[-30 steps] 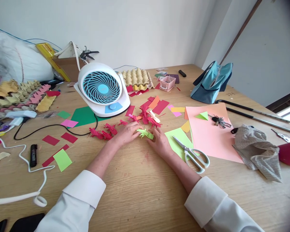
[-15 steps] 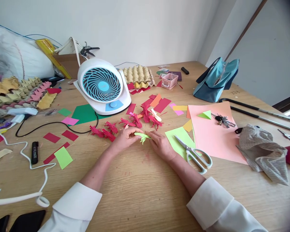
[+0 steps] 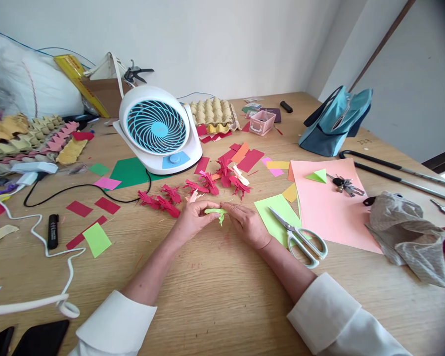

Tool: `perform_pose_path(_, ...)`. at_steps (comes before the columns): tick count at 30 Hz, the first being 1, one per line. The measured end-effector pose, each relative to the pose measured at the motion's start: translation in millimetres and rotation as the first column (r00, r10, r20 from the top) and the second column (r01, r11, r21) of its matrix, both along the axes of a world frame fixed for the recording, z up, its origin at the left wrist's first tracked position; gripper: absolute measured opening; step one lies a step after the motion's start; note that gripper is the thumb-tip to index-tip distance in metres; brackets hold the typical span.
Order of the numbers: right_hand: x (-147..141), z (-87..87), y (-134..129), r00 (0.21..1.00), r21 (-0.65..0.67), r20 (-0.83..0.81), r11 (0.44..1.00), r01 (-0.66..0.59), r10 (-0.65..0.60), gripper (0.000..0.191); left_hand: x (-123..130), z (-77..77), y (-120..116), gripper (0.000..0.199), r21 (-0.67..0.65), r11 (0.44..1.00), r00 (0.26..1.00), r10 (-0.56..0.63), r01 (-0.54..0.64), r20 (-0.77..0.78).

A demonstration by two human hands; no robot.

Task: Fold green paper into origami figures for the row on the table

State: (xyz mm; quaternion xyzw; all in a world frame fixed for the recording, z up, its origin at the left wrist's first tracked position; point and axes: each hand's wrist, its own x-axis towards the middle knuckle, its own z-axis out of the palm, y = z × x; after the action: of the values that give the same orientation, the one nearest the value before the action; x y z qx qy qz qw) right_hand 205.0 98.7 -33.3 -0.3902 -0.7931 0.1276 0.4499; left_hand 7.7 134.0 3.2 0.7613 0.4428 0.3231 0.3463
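Note:
Above the middle of the table, a small light green folded paper piece (image 3: 215,211) with thin cut or folded legs is pinched between the fingertips of my left hand (image 3: 193,217). My right hand (image 3: 250,226) is closed at its right end, its fingertips touching those of the left and covering part of the paper. Just beyond the hands lie several red folded paper figures (image 3: 209,183), some with pink or cream pieces. Right of my right hand, white-handled scissors (image 3: 298,235) rest partly on a light green paper sheet (image 3: 278,212).
A white and blue fan (image 3: 159,131) stands behind the red figures. To the right are a pink sheet (image 3: 330,212) with keys (image 3: 347,186), a crumpled grey cloth (image 3: 404,232) and a blue bag (image 3: 335,123). Paper cuttings, a black marker (image 3: 53,231) and a white cable lie left.
My hands have drawn closer, so the fingertips now meet over the green paper piece, and less of it shows. The view has shifted slightly.

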Motion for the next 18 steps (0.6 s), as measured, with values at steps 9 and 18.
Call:
perform_pose_path(9,-0.8,6.8,-1.5,0.996,-0.178,-0.087,0.984,-0.028,0.012,0.04,1.5,4.8,-10.6,0.01,0.268,0.963,0.993,0.034,-0.002,-0.115)
perform_pose_path(18,0.0,10.7,1.1,0.978,-0.229,-0.209,0.971,-0.071,0.022,0.022,0.3,9.5,-14.5,0.008,0.376,0.926,0.991,0.009,0.042,-0.133)
